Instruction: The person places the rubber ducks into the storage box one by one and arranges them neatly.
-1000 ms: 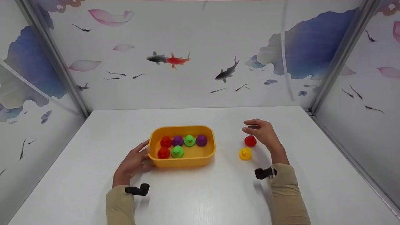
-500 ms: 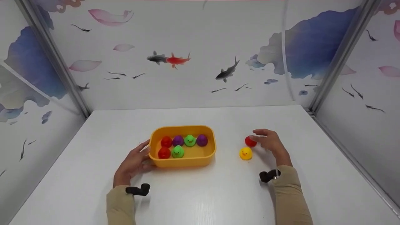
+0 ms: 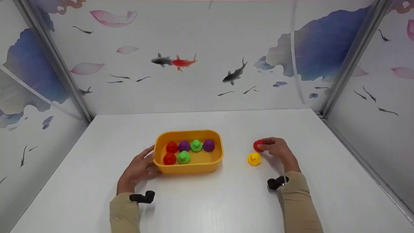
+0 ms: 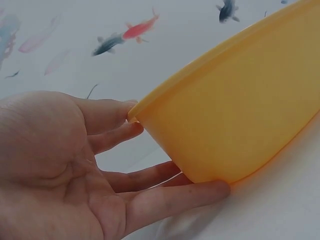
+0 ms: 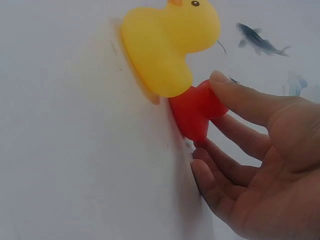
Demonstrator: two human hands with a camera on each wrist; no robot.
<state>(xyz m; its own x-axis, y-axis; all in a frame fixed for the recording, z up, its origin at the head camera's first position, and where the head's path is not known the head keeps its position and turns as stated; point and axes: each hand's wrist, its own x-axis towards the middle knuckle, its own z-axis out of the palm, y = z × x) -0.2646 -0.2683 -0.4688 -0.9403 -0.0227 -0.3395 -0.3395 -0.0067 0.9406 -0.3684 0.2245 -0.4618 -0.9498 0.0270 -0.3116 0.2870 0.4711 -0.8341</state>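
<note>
My left hand [image 3: 137, 170] holds the left end of the yellow-orange plastic box [image 3: 190, 169]. In the left wrist view, fingertips touch the rim and lower wall of that box [image 4: 235, 110]. Red, purple and green toy ducks lie inside, among them a green duck [image 3: 183, 157] and a purple duck [image 3: 208, 145]. Right of the box, my right hand [image 3: 279, 152] pinches a red toy duck [image 3: 258, 145] between thumb and fingers. In the right wrist view this red duck [image 5: 192, 112] is partly hidden behind a yellow duck [image 5: 160, 47], which stands on the table untouched.
The white table [image 3: 207, 200] is enclosed by white panels painted with fish, petals and blue leaves. Metal posts [image 3: 351, 58] stand at the back corners. A stretch of table separates the box from the loose ducks.
My right hand has come down from above the red duck, round to its right side, and now pinches it. The left hand and box have stayed put.
</note>
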